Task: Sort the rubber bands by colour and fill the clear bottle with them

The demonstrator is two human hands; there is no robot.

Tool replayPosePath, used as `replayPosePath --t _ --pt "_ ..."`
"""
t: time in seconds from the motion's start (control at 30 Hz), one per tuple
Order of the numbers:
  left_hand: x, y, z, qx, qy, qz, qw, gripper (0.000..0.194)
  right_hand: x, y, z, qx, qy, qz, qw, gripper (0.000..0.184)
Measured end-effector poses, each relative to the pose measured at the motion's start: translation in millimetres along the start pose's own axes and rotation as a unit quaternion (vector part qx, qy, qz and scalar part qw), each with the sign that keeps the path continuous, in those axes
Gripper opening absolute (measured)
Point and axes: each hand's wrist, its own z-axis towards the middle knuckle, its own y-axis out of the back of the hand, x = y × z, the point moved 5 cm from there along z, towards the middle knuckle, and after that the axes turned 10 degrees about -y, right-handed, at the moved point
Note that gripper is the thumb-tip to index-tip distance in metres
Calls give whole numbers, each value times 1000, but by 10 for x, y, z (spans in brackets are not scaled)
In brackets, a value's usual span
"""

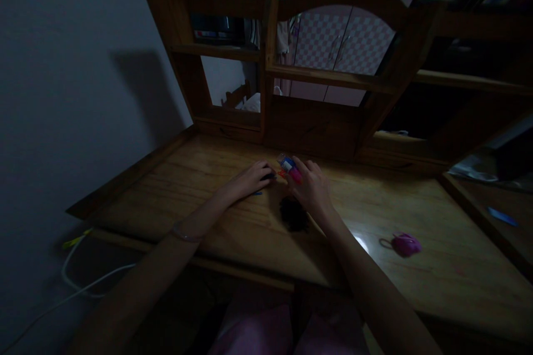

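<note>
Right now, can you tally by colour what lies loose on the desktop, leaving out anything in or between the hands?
Black: 1, the fluffy item
Pink-purple: 1, the looped item
Blue: 1, the thin piece by the left hand
Total: 3

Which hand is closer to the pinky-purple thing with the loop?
The right. The right hand, holding a pink and blue thing, is to the left of the pinky-purple thing and farther forward. The left hand is farther left still.
</note>
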Motion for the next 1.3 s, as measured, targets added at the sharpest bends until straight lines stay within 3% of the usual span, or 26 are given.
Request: replayPosePath --t 0.17,0.37,0.63,0.9,1.1,1.3 --pt "-20 25 26 13 0 -17 1000 17 -2 -13 -1 7 -2 2 1000 48" --pt "156 126 -4 5 57 -22 998 14 -5 -66 6 21 17 11 1000 48" --pt "353 173 -132 -29 109 -116 987 12 31 -70 -4 62 69 -19 995 44" --pt "198 316 -138 -98 191 -288 933 27 56 -87 -19 83 78 -12 993 39" --pt "211 345 -121 -173 215 -309 910 27 84 -83 -25 72 73 47 994 43" --pt "237 339 -128 -195 226 -313 902 25 107 -130 -54 67 69 72 993 45"
